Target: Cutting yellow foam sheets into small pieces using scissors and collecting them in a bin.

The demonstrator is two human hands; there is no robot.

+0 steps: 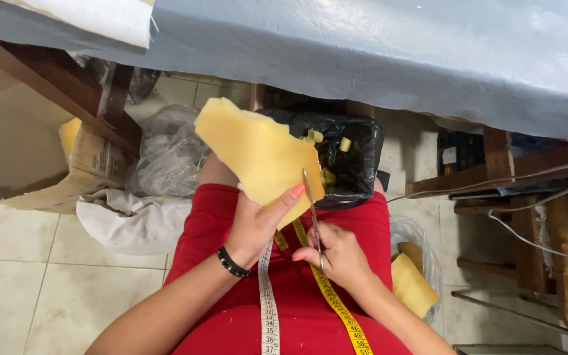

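Left hand [252, 227] clamped on lower edge of flat yellow foam slab [258, 154], thumb pressed across its face, slab held up tilted over red-clothed lap [297, 296]. Right hand [336, 253] closed through handles of slim metal scissors [311, 210], blades pointing up and away along slab's right edge, tips touching or just inside the foam; blade opening too thin to read. Yellow measuring tape [333, 306] draped down over lap, second white-faced strand beside it near left wrist with black bead bracelet [233, 263].

Black plastic bag-lined bin [353, 161] directly beyond slab, small yellow foam offcuts [336, 148] inside. More yellow foam chunks in clear plastic bag [412, 279] on tiled floor, right of lap. Open cardboard box [41, 158] and crumpled clear plastic to left. Surface covered in grey-blue cloth [396, 52] across top.

Step in hand, judged: trimming strip off slab's right edge, mid-cut. Next move likely calls for steady grip on slab, blades driven further up the edge, offcut positioned to fall into bin, thumb kept clear of blade line.
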